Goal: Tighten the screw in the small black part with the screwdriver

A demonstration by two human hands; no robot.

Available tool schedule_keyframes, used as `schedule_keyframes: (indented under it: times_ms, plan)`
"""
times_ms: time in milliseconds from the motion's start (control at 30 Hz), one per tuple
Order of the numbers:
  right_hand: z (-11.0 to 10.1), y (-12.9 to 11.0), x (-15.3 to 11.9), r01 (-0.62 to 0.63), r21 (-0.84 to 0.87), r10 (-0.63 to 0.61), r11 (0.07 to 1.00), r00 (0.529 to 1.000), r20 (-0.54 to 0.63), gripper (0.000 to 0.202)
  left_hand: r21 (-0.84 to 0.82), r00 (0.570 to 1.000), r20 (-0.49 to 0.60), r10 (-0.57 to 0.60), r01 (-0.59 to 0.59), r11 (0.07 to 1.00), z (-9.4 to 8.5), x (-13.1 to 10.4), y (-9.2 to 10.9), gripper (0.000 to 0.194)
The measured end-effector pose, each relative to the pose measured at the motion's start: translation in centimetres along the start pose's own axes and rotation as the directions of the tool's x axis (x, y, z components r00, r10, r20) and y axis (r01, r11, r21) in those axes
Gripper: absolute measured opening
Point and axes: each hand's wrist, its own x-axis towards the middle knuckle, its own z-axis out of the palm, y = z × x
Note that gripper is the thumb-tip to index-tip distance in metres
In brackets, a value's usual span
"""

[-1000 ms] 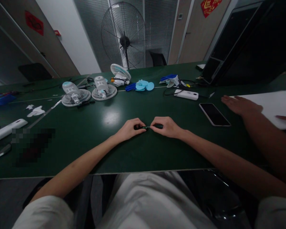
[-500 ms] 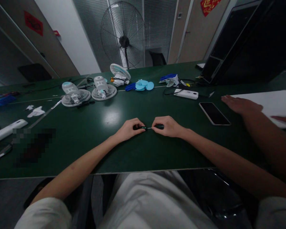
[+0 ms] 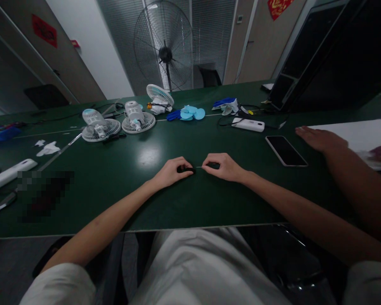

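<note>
Near the middle of the dark green table (image 3: 178,207), my left hand (image 3: 175,171) is closed on a small black object (image 3: 188,170). My right hand (image 3: 222,166) pinches a thin tool with a dark handle (image 3: 213,165). The tool's thin metal shaft (image 3: 199,167) points left, its end at or just beside the black object; whether they touch is too small to tell. My fingers hide parts of both things.
Small fans (image 3: 139,123), light blue discs (image 3: 192,113), gloves (image 3: 227,106) and a white power strip (image 3: 248,125) lie further back. A phone (image 3: 285,151) is at right, beside another person's hand (image 3: 320,139) on white paper (image 3: 371,133).
My right hand and the tool have risen very slightly in the picture. The other person's far hand at the right edge has shifted, now with crumpled white material by it.
</note>
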Motion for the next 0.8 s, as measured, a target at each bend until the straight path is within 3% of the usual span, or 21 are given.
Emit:
schedule_keyframes:
  times_ms: [233, 400, 500, 600, 700, 800]
  plan:
    - [0.4, 0.6, -0.1, 0.008, -0.042, -0.008, 0.999, 1.0, 0.01, 0.015, 0.051, 0.999, 0.018, 0.041, -0.042, 0.998, -0.3, -0.5, 0.4, 0.023]
    - [0.4, 0.6, -0.2, 0.009, -0.054, -0.009, 0.998, 1.0, 0.007, 0.015, 0.043, 0.991, 0.077, 0.106, -0.11, 0.993, -2.1, -2.6, -0.1, 0.024]
    - [0.3, 0.5, -0.2, 0.01, -0.043, -0.009, 0.999, 1.0, 0.017, 0.016, 0.074, 0.997, 0.064, 0.049, -0.054, 0.996, -4.7, -4.5, -2.1, 0.03]
    - [0.3, 0.5, -0.2, 0.006, -0.037, -0.005, 0.999, 1.0, 0.027, 0.017, 0.157, 0.991, -0.046, -0.129, 0.134, 0.978, -8.8, -7.0, -5.8, 0.039]
    - [0.2, 0.6, -0.2, 0.001, -0.031, 0.0, 1.0, 1.0, 0.028, 0.016, 0.238, 0.914, -0.241, -0.326, 0.381, 0.893, -13.3, -10.0, -10.3, 0.051]
    - [0.2, 0.7, -0.2, 0.004, -0.032, -0.003, 0.999, 1.0, 0.031, 0.016, 0.296, 0.834, -0.41, -0.37, 0.505, 0.811, -16.5, -12.6, -13.8, 0.055]
